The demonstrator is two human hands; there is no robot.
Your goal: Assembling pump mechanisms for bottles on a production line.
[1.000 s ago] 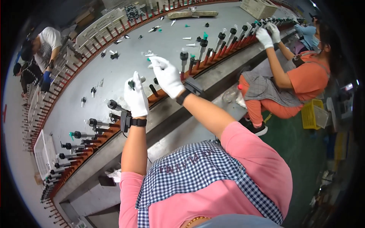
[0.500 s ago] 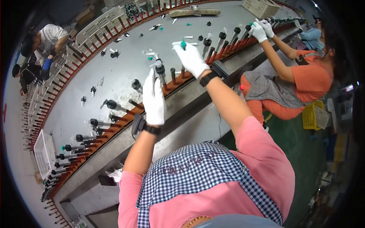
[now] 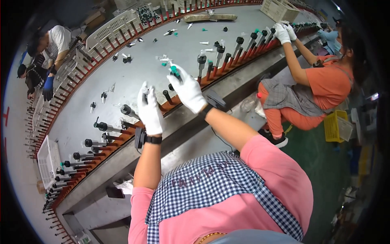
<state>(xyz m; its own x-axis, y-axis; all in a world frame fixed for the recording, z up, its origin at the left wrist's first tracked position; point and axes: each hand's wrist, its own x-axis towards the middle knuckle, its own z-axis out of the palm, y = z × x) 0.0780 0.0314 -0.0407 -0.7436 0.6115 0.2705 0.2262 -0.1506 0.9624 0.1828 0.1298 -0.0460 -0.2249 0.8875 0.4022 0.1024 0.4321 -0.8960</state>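
My left hand [image 3: 150, 114], in a white glove, is raised over the near edge of the rail. Its thumb and fingers close around a small greyish, clear-topped piece [image 3: 145, 91]; the glove hides whatever is below it. Up and to the right, my right hand [image 3: 187, 91], also gloved, holds a green cap-like piece [image 3: 174, 69] at its fingertips. Beside the left hand a black-topped pump head [image 3: 127, 110] leans on its peg. Another grey and black pump head [image 3: 201, 60] stands on the rail just beyond my right hand.
A curved rail [image 3: 115, 143] carries several pegs and pump heads. Loose pump parts [image 3: 127, 59] lie on the grey table [image 3: 138, 53]. White baskets [image 3: 48, 160] stand at the sides. A co-worker in orange [image 3: 325, 87] works on the right; others [image 3: 53, 49] stand far left.
The rail's pump heads have shifted left and nearer. My left hand moved slightly left, its fingers now bent round a piece. My right hand came left and down with the green piece.
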